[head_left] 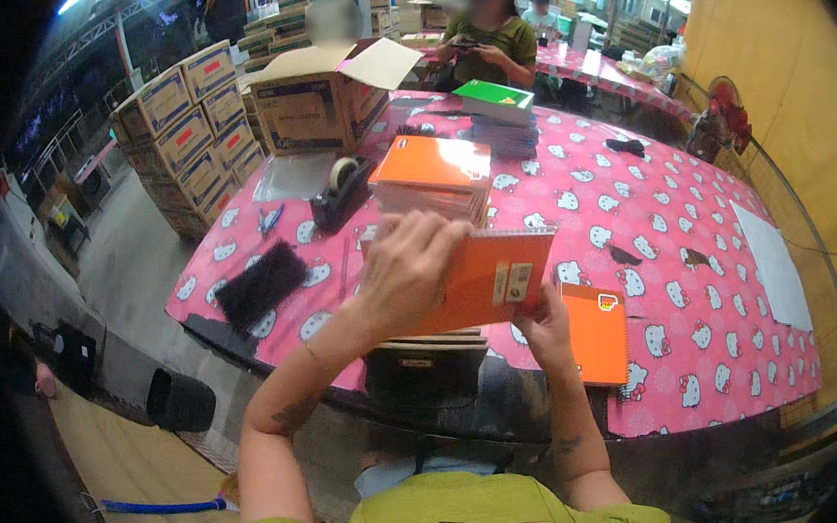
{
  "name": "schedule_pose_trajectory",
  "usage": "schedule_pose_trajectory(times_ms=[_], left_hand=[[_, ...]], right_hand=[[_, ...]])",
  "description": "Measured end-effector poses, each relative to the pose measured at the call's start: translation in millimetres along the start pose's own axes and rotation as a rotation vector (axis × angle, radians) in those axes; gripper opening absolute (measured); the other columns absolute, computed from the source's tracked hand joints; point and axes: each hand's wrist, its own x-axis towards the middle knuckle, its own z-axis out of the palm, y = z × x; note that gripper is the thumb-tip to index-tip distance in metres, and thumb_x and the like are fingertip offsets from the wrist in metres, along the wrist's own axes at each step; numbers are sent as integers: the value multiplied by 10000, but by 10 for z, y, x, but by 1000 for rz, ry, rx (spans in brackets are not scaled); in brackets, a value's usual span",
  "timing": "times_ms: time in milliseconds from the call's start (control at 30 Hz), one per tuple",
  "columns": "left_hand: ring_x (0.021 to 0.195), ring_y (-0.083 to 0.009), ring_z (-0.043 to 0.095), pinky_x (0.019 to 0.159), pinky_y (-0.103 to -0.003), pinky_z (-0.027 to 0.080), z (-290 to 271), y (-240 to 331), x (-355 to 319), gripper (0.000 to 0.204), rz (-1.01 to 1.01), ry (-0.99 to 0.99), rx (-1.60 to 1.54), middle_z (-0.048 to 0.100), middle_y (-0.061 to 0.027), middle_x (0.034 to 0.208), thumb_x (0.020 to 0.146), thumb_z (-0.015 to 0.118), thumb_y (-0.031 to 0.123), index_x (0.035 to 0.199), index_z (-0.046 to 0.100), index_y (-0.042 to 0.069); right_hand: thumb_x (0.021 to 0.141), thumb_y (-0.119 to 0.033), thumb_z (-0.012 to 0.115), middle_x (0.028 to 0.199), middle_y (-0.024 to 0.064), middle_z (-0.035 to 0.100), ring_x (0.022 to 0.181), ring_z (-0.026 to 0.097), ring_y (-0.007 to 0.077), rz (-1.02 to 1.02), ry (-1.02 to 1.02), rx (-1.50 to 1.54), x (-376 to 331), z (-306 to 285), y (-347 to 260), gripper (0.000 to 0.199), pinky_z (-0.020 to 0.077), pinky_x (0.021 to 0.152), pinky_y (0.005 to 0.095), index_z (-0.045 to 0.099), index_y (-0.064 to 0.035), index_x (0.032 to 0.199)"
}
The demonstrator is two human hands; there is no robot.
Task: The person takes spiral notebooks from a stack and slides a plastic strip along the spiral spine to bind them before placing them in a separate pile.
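Note:
An orange spiral notebook (482,282) is held tilted up in front of me, with a pale label near its lower right corner. My right hand (545,326) grips that corner between thumb and fingers. Across the upper left part of the notebook lies my left hand (404,267), its fingers curled at the spiral edge and slightly blurred. Just beyond stands a stack of orange notebooks (432,165). Another orange notebook (598,337) lies flat on the table, right of my right hand. Below the held notebook is a black box-like thing (425,371), partly hidden.
The pink patterned tablecloth (669,275) bears a tape dispenser (342,191), a black bristly pad (262,283), a stack with a green notebook (495,99) and a white sheet (771,264). An open carton (313,110) stands at the far left; a person (496,46) is beyond.

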Motion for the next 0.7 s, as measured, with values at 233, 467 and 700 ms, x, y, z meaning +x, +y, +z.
schedule_pose_trajectory(times_ms=[233, 467, 700], left_hand=[[816, -194, 573, 786, -365, 378, -114, 272, -386, 365, 81, -76, 86, 590, -34, 905, 782, 649, 158, 1127, 619, 44], [851, -200, 604, 912, -417, 369, -241, 265, -653, 357, -7, -176, 116, 625, -28, 953, 820, 666, 141, 1168, 626, 71], [1318, -369, 477, 1151, -526, 245, 82, 420, -1600, 416, -634, 42, 98, 553, -243, 1333, 997, 521, 237, 1317, 543, -28]], right_hand=[[907, -43, 708, 1133, 67, 688, 1012, 649, 145, 2, 99, 89, -354, 283, 245, 347, 510, 899, 316, 579, -22, 1229], [860, -104, 768, 1069, 69, 711, 953, 655, 166, 31, -12, -371, -353, 435, 471, 371, 501, 884, 341, 623, -8, 1188], [865, -119, 759, 1370, 163, 529, 1284, 504, 267, 3, 48, -153, -460, 685, 570, 739, 397, 1063, 378, 353, -46, 1478]])
